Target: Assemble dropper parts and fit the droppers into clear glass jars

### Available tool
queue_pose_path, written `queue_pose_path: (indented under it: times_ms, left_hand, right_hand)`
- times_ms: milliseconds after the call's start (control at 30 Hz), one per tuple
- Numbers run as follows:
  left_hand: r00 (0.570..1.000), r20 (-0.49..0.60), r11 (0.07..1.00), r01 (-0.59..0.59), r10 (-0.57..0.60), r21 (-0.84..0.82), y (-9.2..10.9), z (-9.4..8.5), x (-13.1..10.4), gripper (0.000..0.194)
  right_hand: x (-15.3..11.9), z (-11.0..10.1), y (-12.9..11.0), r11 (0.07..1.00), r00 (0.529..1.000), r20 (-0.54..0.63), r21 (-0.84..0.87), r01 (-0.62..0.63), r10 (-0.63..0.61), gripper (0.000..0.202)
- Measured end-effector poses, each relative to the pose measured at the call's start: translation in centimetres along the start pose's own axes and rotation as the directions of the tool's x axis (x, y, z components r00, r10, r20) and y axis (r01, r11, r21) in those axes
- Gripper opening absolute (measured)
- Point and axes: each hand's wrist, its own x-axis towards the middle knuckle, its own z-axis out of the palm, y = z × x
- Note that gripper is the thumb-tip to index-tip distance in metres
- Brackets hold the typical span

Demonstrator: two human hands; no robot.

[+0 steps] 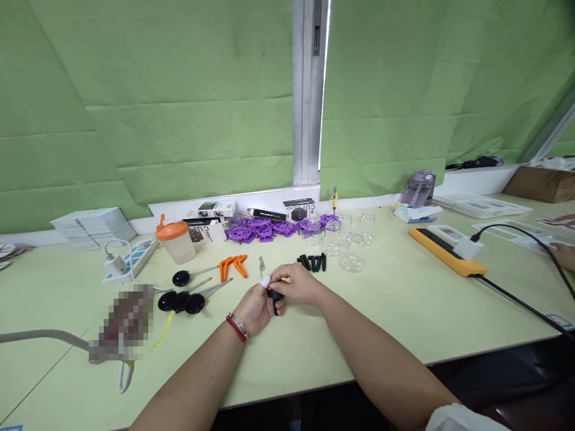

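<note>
Near the front middle of the table, my left hand (255,309) is closed around a small black part with a bit of orange and a short metal rod (272,304) pointing down. A white cover sits on a left fingertip or thumb. My right hand (299,284) pinches the same part from above; my fingers hide much of it. Just beyond lie some small metal pieces (262,263) and several black, stubby handle-like parts (313,262). To the left are orange angled pieces (232,267) and several black discs on metal rods (181,278).
Purple plastic parts (260,230) are heaped at the back, beside clear cups (332,230) and cup-holder boxes (211,230). An orange-lidded cup (178,242) and white power strip (135,260) stand left. An orange power strip (442,251) lies right, near another person's hand (563,256).
</note>
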Motion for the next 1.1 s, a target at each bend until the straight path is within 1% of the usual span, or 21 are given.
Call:
queue_pose_path:
  times_ms: [33, 67, 167, 200, 267, 367, 433, 600, 667, 833, 900, 967, 1100]
  left_hand:
    - [1.000, -0.013, 1.000, -0.001, 0.001, -0.006, 0.0, -0.1, 0.1, 0.027]
    - [0.999, -0.035, 1.000, -0.010, 0.009, -0.008, 0.0, -0.2, 0.1, 0.027]
    - [0.993, -0.103, 0.998, -0.060, 0.059, -0.010, 0.2, -0.3, 0.2, 0.026]
    - [0.991, -0.111, 0.997, -0.074, 0.072, -0.018, 0.3, -0.2, 0.2, 0.026]
    - [0.992, -0.098, 0.996, -0.086, 0.082, -0.036, 0.6, -0.2, 0.2, 0.024]
    - [0.997, -0.054, 0.997, -0.063, 0.062, -0.033, 1.1, -0.5, 0.0, 0.022]
    - [0.998, -0.037, 0.998, -0.056, 0.056, 0.000, 1.5, -1.0, -0.1, 0.022]
    - [0.991, -0.067, 0.985, -0.109, 0.119, 0.136, 2.2, -2.0, -0.2, 0.018]
    - [0.990, -0.081, 0.983, -0.106, 0.119, 0.149, 2.5, -2.0, -0.4, 0.018]
    - [0.996, -0.063, 0.987, -0.057, 0.067, 0.151, 2.8, -1.4, -0.7, 0.032]
    - [0.996, -0.066, 0.985, -0.048, 0.060, 0.163, 2.9, -1.4, -0.8, 0.032]
    - [0.995, -0.057, 0.983, -0.069, 0.080, 0.170, 3.0, -1.6, -0.8, 0.028]
    - [0.991, -0.005, 0.976, -0.128, 0.131, 0.178, 3.3, -2.0, -0.9, 0.025]
  right_hand:
    - [-0.1, -0.1, -0.1, 1.000, 0.999, 0.029, -0.024, 0.016, -0.015, 0.012]
    - [-0.1, -0.2, -0.2, 0.997, 0.998, 0.054, -0.068, 0.032, -0.028, 0.015]
    - [-0.1, -0.5, -0.6, 0.955, 0.992, 0.101, -0.278, 0.102, -0.077, 0.038]
    - [0.0, -0.5, -0.7, 0.932, 0.990, 0.110, -0.339, 0.124, -0.091, 0.040]
    - [0.0, -0.5, -1.0, 0.900, 0.986, 0.132, -0.409, 0.151, -0.106, 0.038]
    - [0.0, -0.7, -1.4, 0.885, 0.981, 0.161, -0.435, 0.167, -0.106, 0.033]
    - [0.0, -0.9, -1.5, 0.890, 0.983, 0.154, -0.429, 0.157, -0.099, 0.032]
    - [-0.1, -1.4, -1.7, 0.904, 0.986, 0.138, -0.403, 0.144, -0.096, 0.032]
    - [-0.1, -1.4, -1.8, 0.901, 0.983, 0.148, -0.404, 0.158, -0.107, 0.031]
    - [0.1, -1.1, -1.3, 0.873, 0.968, 0.197, -0.430, 0.229, -0.157, 0.031]
    - [0.2, -1.0, -1.1, 0.853, 0.959, 0.222, -0.451, 0.263, -0.178, 0.031]
    - [0.2, -0.9, -0.9, 0.831, 0.954, 0.231, -0.478, 0.283, -0.192, 0.033]
    - [0.3, -0.9, -0.7, 0.790, 0.949, 0.221, -0.529, 0.310, -0.224, 0.037]
